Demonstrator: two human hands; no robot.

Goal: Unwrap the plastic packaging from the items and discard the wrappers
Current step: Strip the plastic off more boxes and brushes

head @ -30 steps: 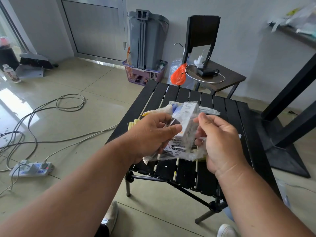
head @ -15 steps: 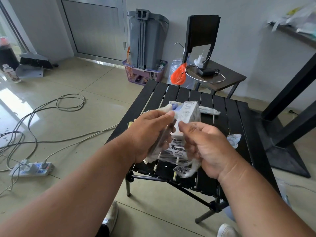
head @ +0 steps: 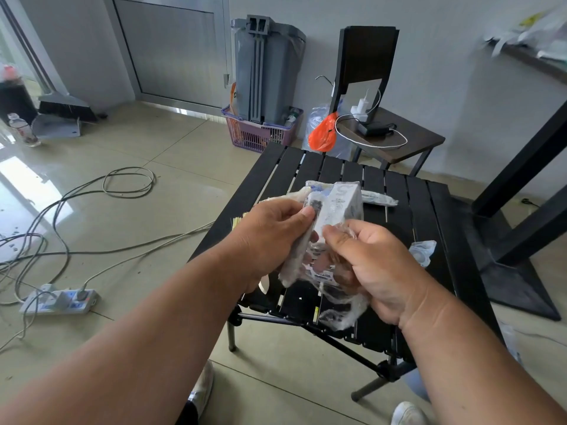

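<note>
White box [head: 343, 207] has grey print and a barcode-type label low down, too small to read. It's held over the black slatted table [head: 429, 216], between both hands. Left hand [head: 270, 237] pinches its left edge through clear plastic wrap [head: 340, 308]; right hand [head: 377, 265] grips bunched wrap at the box's lower right.
</note>
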